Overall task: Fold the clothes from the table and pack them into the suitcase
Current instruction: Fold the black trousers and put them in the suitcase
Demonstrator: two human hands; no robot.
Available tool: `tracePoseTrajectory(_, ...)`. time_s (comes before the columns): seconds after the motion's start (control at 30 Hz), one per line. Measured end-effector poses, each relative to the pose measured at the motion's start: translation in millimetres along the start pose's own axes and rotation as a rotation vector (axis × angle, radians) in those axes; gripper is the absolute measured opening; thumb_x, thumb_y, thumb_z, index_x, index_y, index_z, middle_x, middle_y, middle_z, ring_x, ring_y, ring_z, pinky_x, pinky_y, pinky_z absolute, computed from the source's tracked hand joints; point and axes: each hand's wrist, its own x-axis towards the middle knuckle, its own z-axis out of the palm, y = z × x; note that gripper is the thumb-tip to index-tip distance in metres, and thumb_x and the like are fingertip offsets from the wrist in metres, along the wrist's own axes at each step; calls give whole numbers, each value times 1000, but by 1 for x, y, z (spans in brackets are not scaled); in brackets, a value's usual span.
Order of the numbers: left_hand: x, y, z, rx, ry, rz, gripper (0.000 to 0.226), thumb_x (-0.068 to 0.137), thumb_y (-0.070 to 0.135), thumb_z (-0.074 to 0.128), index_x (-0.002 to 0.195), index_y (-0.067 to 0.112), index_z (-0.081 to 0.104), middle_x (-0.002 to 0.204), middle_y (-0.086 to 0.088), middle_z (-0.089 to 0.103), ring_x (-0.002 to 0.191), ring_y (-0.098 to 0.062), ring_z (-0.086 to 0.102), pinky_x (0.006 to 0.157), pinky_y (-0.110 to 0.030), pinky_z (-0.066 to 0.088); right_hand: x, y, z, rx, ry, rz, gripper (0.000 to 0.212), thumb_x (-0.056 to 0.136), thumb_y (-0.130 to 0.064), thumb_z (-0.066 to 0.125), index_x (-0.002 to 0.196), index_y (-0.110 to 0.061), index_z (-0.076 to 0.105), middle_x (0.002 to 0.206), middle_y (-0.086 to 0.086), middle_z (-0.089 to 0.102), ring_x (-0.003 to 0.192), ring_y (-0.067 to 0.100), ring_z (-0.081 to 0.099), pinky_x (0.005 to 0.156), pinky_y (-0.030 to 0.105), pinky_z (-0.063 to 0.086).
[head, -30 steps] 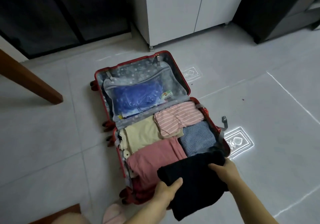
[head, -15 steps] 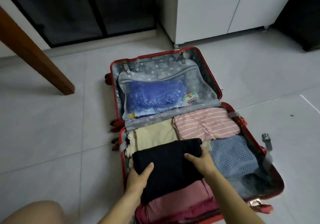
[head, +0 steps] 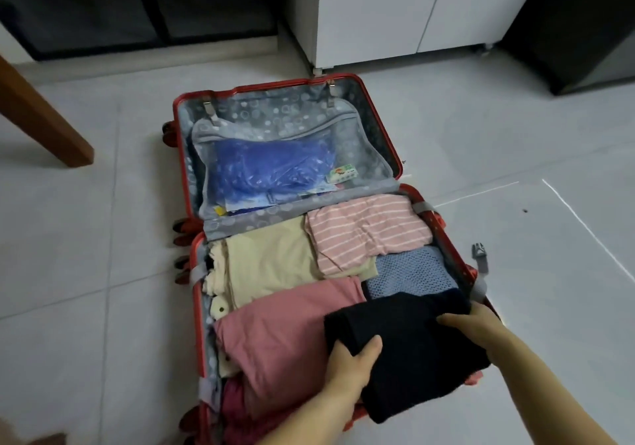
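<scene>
Garment point(head: 412, 348) gripped in suitcase point(head: 197, 307)

The left hand point(head: 350, 365) clasps the black garment's near-left edge, thumb on top. The right hand point(head: 477, 324) grips its far-right edge, fingers over it. Between the hands, it lies in the suitcase's near-right corner, overlapping pink cloth point(head: 281, 334) to their left and blue knit point(head: 412, 273) beyond them.

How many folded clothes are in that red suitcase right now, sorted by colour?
Pink striped top: 1
Plain pink garment: 1
Cream garment: 1
Blue knit: 1
Black garment, held by the left hand and the right hand: 1
Total: 5 clearly seen; a darker pink bit at the near edge may be another.
</scene>
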Motion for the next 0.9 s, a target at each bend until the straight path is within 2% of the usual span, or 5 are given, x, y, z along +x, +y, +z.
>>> tracePoseTrajectory(0.17, 11, 0, 59, 36, -105, -89, 28, 80, 42, 71, 93, 20, 59, 102, 1, 67, 99, -20, 65, 89, -30, 52, 32, 24, -26, -191, 106, 97, 32, 76, -18, 74, 98, 1, 61, 78, 10, 60, 75, 25, 60, 70, 32, 46)
tracePoseTrajectory(0.4, -2, 4, 73, -86, -225, -218, 40, 68, 45, 76, 94, 17, 64, 96, -2, 72, 89, -20, 69, 80, -40, 58, 48, 1, -52, -291, 44, 92, 37, 73, -25, 75, 95, 1, 61, 81, 13, 63, 71, 25, 62, 62, 29, 46)
tracePoseTrajectory(0.5, -27, 0, 80, -87, -337, -89, 70, 47, 55, 87, 102, 17, 67, 101, 1, 71, 89, -15, 66, 74, -28, 56, 24, -2, -79, -240, 84, 68, 29, 73, -24, 75, 83, 1, 63, 77, 16, 64, 68, 28, 63, 56, 29, 47)
tracePoseTrajectory(0.63, -39, 9, 76, 465, -14, 287, 120, 27, 99, 44, 124, 31, 60, 140, 0, 31, 133, -14, 31, 113, -27, 26, -5, -3, -105, -127, 90, 71, 24, 76, -22, 74, 83, -1, 63, 80, 17, 66, 72, 32, 64, 58, 32, 49)
tracePoseTrajectory(0.9, -17, 27, 53, 306, -6, 810, 66, 66, 82, 51, 117, 41, 52, 119, 17, 51, 123, 2, 39, 109, -50, 26, -3, -13, -98, 77, 51, 40, 19, 81, -21, 70, 88, -7, 61, 90, 19, 67, 82, 35, 64, 68, 38, 53)
